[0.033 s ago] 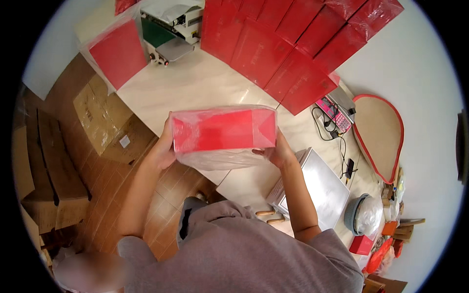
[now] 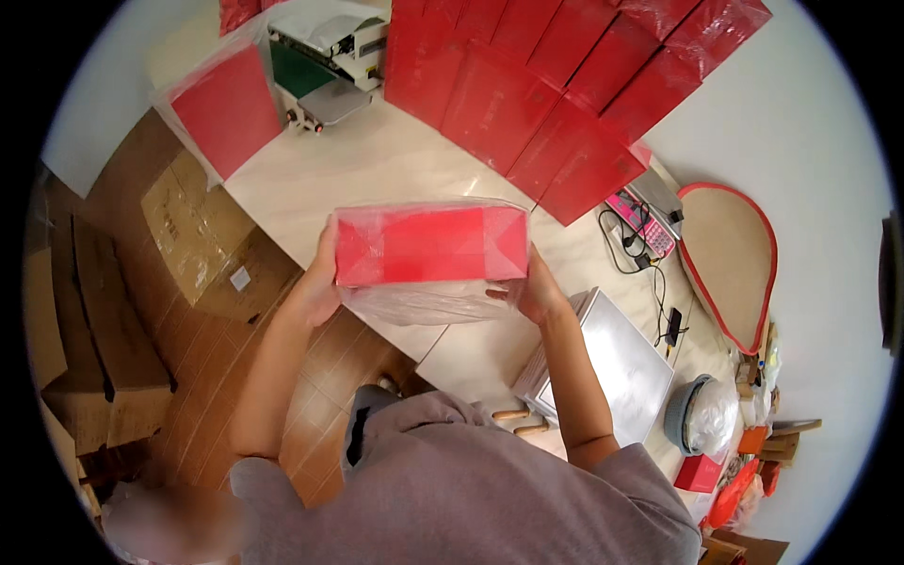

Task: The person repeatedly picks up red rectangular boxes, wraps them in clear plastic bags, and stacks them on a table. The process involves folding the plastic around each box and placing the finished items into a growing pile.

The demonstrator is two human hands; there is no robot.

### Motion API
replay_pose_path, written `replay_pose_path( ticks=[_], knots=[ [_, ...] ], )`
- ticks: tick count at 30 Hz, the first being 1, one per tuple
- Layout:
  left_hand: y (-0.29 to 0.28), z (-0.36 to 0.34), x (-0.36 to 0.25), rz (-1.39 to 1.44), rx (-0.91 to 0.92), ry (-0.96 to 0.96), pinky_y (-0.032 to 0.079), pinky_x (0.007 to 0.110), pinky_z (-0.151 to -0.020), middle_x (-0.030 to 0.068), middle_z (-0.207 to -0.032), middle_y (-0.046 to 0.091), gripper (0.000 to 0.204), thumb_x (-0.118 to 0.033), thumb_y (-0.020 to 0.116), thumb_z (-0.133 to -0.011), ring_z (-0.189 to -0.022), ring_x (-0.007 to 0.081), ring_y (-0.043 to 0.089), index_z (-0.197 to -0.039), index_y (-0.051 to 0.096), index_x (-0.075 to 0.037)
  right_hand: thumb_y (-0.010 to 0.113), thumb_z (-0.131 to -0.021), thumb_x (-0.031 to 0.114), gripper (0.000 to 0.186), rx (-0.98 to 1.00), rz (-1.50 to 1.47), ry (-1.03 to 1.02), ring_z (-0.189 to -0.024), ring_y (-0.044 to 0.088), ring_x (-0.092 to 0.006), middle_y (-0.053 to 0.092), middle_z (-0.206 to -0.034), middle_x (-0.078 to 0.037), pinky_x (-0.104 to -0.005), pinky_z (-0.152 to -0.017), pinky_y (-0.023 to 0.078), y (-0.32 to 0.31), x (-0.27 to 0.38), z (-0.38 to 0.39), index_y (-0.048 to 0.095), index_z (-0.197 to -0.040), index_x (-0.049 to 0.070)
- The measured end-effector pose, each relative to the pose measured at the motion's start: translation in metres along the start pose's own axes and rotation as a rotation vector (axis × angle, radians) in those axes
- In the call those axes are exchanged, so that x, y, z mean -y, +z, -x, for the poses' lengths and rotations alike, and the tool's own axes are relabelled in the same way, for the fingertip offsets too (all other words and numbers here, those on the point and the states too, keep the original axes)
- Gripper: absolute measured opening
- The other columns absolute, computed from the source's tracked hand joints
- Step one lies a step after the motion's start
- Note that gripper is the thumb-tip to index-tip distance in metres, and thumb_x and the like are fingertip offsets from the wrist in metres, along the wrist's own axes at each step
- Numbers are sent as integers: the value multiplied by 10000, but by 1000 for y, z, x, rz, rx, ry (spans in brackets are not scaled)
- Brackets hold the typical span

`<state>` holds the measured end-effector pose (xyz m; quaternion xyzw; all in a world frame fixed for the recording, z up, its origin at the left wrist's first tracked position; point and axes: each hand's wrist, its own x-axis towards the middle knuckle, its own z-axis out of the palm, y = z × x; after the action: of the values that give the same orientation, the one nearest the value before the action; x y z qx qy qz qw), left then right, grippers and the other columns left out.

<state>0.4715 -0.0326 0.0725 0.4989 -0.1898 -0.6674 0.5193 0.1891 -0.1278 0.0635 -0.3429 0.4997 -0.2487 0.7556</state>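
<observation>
Held out in front of me above the table edge is a red box (image 2: pixel 431 247) in clear plastic film. Loose, crumpled film hangs from its near side. My left hand (image 2: pixel 321 285) grips the box's left end, and my right hand (image 2: pixel 538 290) grips its right end, fingers partly hidden behind the box and film. Beyond it stands a large stack of red boxes (image 2: pixel 527 104), some with glossy film. At the far left of the table a red box in a clear plastic bag (image 2: pixel 229 108) stands beside a white and green machine (image 2: pixel 325 66) with a grey plate.
To my right lie a flat silver metal device (image 2: pixel 617 363) with wooden handles, a pink calculator (image 2: pixel 650 226), black cables and a blue-grey basket (image 2: pixel 683 414). A red-rimmed beige panel (image 2: pixel 730 264) leans at the wall. Cardboard boxes (image 2: pixel 104 330) stand on the floor at left.
The box has tilted slightly, so its red face shows a little taller. Both hands keep their grip on its ends and have hardly moved.
</observation>
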Motion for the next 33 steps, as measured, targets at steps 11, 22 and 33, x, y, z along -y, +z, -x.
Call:
replay_pose_path(
  ticks=[11, 22, 33],
  knots=[
    [9, -44, -16, -612, -59, 469, 346, 337, -1014, 141, -1312, 446, 739, -17, 607, -777, -1236, 211, 412, -1396, 203, -6, 702, -738, 333, 526, -114, 510, -658, -1021, 548, -300, 549, -1089, -162, -398, -839, 452, -18, 11, -57, 496, -1100, 12],
    [-36, -51, -14, -1068, -429, 523, 489, 308, -670, 135, -814, 671, 298, 14, 419, -796, -707, 194, 639, -1018, 618, 23, 574, -752, 102, 114, -544, 916, -857, -704, 628, -390, 637, -710, -204, -457, -619, 497, -43, 42, -64, 626, -831, 38],
    [-11, 3, -83, -1575, -843, 651, 495, 383, -641, 121, -797, 667, 255, -109, 518, -831, -740, 304, 649, -1061, 615, -55, 600, -754, 123, 73, -940, 856, -1196, -577, 623, -296, 629, -644, -140, -379, -518, 474, -47, 111, -19, 648, -761, 68]
  ],
)
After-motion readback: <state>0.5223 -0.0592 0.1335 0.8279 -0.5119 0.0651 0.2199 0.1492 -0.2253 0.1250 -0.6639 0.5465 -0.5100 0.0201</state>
